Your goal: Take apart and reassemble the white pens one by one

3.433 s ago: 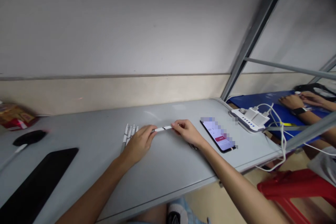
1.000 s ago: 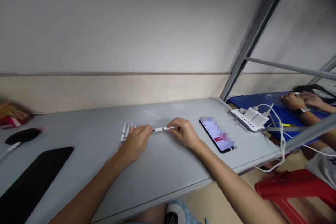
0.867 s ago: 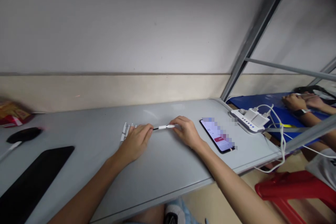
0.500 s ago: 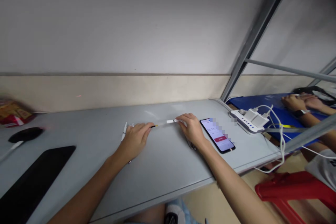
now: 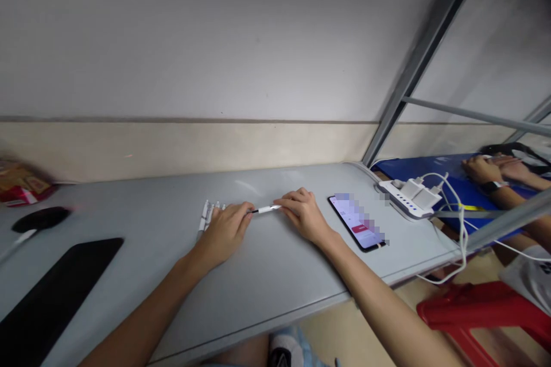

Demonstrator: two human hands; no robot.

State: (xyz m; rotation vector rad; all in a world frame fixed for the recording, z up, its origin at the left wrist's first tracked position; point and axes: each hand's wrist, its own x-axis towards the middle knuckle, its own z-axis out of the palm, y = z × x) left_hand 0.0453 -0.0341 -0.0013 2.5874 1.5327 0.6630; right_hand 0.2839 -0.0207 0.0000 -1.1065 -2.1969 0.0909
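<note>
While my left hand (image 5: pixel 224 229) and right hand (image 5: pixel 303 215) pinch opposite ends of a white pen (image 5: pixel 267 209), fingers closed on it, it lies level just above the grey table (image 5: pixel 267 275). Beyond my left knuckles lie spare pens (image 5: pixel 209 215); right of the held pen sits a phone (image 5: pixel 357 221).

pens (image 5: pixel 210 213) left of hands, phone (image 5: pixel 357 221) right, power strip (image 5: pixel 407 197) beyond
</note>
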